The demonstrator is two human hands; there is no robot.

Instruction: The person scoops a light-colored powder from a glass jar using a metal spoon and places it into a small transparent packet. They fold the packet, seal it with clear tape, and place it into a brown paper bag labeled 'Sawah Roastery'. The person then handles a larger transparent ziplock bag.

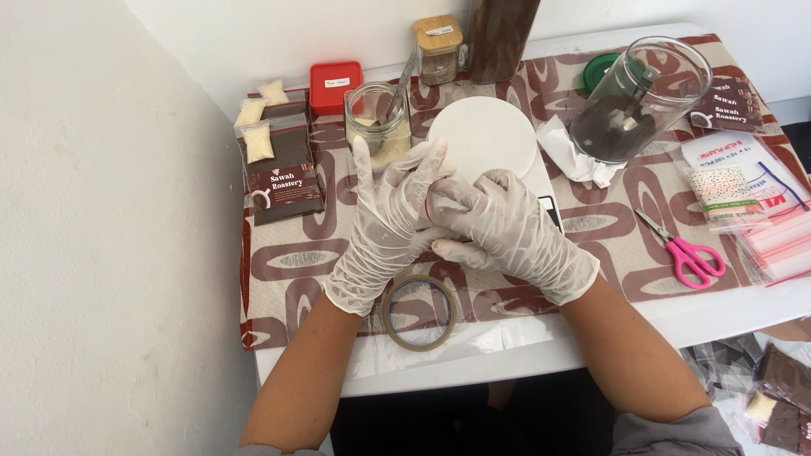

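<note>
Both my hands wear white gloves and meet over the front of a white round scale plate (481, 135). My left hand (384, 224) and my right hand (507, 232) pinch together a small clear zip bag with a red strip (432, 201); most of the bag is hidden by the fingers. A roll of clear tape (420, 312) lies just below my hands. A glass jar of pale powder with a spoon in it (378, 127) stands just beyond my left fingers.
Filled brown packets with small white sachets (279, 165) lie at the left beside a red lidded box (334, 86). A large clear jar of dark powder (638, 101) leans at the right. Pink scissors (688, 253) and packs of zip bags (752, 198) sit at the far right.
</note>
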